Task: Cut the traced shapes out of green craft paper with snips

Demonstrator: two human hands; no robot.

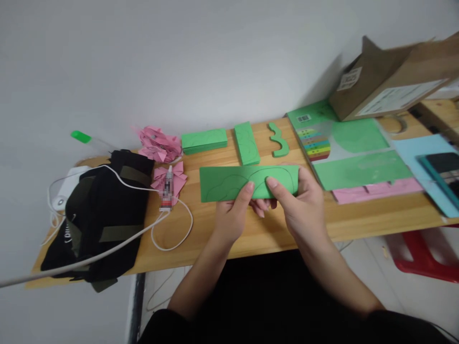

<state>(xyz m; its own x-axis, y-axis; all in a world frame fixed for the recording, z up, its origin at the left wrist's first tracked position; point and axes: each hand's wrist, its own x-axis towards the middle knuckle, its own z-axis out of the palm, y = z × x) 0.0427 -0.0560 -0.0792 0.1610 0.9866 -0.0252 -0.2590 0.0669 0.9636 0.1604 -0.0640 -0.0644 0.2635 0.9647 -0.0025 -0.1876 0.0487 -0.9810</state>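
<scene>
A green paper strip [258, 177] is held in 2 hands above the wooden table [201, 246], its long side running left to right. Curved outlines are drawn in dark line across its face. The left hand [231, 217] grips the lower edge near the middle, thumb on the face and fingers behind. The right hand [308, 208] grips the right part, its thumb pressed on the face, its fingers mostly hidden behind the strip. The strip's left end projects past the left hand.

Just beyond the strip lie 2 green stacks: a wide stack [204, 142] and an upright-lying stack [246, 144], which also bears drawn curves. To their right is 1 wavy green cutout [280, 145].

On the left are a heap of pink paper [159, 143], a tube [167, 188] on more pink pieces [180, 176], a white cable [191, 222] and a black bag [111, 210]. On the right, a large green packet [362, 169] partly covers a pink sheet [376, 192]; a cardboard box [387, 79] stands at its far side, near a light-blue sheet [412, 148].
</scene>
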